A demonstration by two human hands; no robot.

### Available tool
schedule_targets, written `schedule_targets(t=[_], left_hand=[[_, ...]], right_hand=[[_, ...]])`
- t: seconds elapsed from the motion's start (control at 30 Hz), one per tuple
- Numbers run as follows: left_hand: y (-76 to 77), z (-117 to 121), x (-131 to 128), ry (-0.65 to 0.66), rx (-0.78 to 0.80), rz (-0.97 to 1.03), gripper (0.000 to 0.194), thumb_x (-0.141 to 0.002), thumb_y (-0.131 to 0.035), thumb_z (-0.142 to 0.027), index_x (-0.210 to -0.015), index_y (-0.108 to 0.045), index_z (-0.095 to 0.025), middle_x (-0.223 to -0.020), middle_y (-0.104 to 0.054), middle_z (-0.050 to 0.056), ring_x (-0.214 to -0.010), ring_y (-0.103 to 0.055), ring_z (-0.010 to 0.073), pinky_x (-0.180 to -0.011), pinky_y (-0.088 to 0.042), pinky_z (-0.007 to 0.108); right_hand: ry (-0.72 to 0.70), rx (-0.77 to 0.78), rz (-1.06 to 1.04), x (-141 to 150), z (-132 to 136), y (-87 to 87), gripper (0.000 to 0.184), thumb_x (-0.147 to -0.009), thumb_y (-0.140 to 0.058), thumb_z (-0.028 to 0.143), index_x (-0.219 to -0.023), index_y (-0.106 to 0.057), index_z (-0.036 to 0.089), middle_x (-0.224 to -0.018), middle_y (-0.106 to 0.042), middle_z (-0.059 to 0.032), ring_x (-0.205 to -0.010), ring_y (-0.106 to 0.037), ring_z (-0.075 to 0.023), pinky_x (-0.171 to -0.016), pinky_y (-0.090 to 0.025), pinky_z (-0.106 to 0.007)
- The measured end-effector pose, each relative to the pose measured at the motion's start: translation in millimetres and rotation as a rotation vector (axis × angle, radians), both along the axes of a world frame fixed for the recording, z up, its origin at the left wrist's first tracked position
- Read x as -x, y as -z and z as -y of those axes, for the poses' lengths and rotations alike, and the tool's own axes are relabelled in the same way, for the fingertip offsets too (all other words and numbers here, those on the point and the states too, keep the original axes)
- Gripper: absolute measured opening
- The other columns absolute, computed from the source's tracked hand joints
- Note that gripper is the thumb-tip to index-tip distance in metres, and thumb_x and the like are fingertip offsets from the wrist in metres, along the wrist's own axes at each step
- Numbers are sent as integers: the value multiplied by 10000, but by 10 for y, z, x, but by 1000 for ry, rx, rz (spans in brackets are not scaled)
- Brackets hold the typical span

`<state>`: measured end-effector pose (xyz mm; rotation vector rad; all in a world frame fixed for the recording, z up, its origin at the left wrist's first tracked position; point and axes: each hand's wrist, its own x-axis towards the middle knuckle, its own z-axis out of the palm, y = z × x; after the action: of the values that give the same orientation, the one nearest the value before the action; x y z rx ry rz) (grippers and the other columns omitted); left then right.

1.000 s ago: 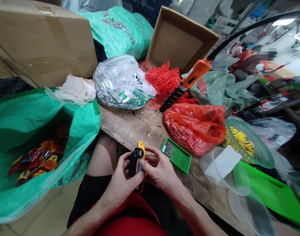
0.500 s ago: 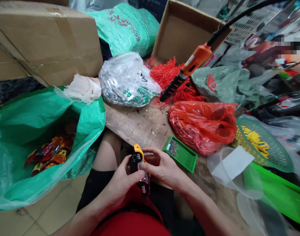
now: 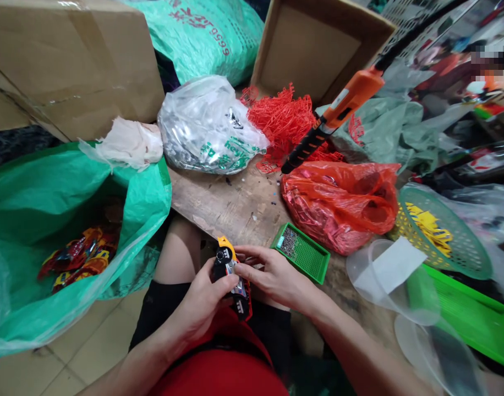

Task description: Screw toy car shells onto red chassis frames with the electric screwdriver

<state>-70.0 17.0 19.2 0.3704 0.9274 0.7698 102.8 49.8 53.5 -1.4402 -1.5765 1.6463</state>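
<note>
Above my lap, both hands hold a toy car (image 3: pixel 240 301) with black wheels, a yellow end and red and silver parts. My left hand (image 3: pixel 202 294) wraps its left side, thumb lying across the body. From the right, my right hand (image 3: pixel 274 278) grips it with thumb and fingertips; part of the toy is covered by the fingers. Close to my right hand is a green tray (image 3: pixel 313 261) with small metal screws (image 3: pixel 291 242). An orange and black electric screwdriver (image 3: pixel 334 121) hangs over the wooden bench (image 3: pixel 223 206).
At left, an open green sack (image 3: pixel 25 220) contains several red and yellow toys (image 3: pixel 85 253). A clear bag of silver parts (image 3: pixel 206 126), red plastic pieces (image 3: pixel 283 121) and a red bag (image 3: pixel 338 203) lie on the bench. A basket of yellow parts (image 3: pixel 462 236) stands right.
The toy car has turned slightly in my hands, showing more of its red edge and silver side. The screwdriver hangs farther right. The whole view has shifted a little.
</note>
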Motion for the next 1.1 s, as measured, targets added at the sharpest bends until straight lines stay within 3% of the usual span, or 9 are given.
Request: schedule_targets(t=[0.17,0.37,0.6,0.8,0.87,0.97,1.1], left_hand=[[-15,-40,-1,1,4,4,548,-772,-848,-342,-1219,-582,-168,-1033,-677,66,-909,-660,211,-801,-568,350],[58,-25,3,17,-7,53,574,-759,-878,-333,-1228,-580,-189,-972,-669,37,-844,-652,174,-796,-539,317],[65,-41,-15,22,4,49,611,-733,-893,-356,-1235,-590,-186,-1100,-693,94,-964,-682,235,-843,-535,355],[49,-94,7,22,-63,-39,608,-713,-893,-373,-1202,-586,-183,-1052,-708,82,-986,-690,264,-871,-535,378],[57,-101,12,44,-67,-16,598,-706,-900,-388,-1172,-579,-192,-1020,-713,76,-952,-698,262,-828,-544,366],[90,-99,6,63,-55,6,590,-679,-916,-420,-1111,-580,-199,-961,-714,66,-852,-703,238,-750,-551,345],[142,-92,-4,82,-51,44,584,-671,-918,-439,-1090,-584,-207,-925,-714,60,-816,-710,237,-709,-557,336]], right_hand=[[117,75,-70,28,-41,1,419,-852,-755,407,-1210,-726,192,-1099,-792,-76,-981,-741,-236,-865,-597,-370],[128,175,-75,13,-98,-16,452,-736,-862,410,-1108,-749,180,-1026,-790,-74,-870,-728,-217,-752,-584,-336],[109,105,-32,35,-106,2,325,-784,-808,324,-1078,-762,192,-999,-789,-66,-843,-732,-215,-714,-589,-325],[82,89,-21,5,-90,-53,351,-839,-768,359,-1159,-749,218,-1039,-795,-71,-902,-756,-247,-759,-620,-362],[136,-1,35,-98,-131,-90,297,-836,-777,385,-1092,-774,234,-1003,-803,-82,-883,-764,-271,-770,-629,-405],[424,-338,144,-310,-299,-166,237,-837,-793,407,-1032,-779,274,-1005,-798,-90,-890,-759,-285,-834,-628,-476],[671,-791,153,-519,-712,-339,429,-834,-811,403,-1227,-678,290,-1190,-717,-93,-1080,-704,-277,-945,-597,-502]])
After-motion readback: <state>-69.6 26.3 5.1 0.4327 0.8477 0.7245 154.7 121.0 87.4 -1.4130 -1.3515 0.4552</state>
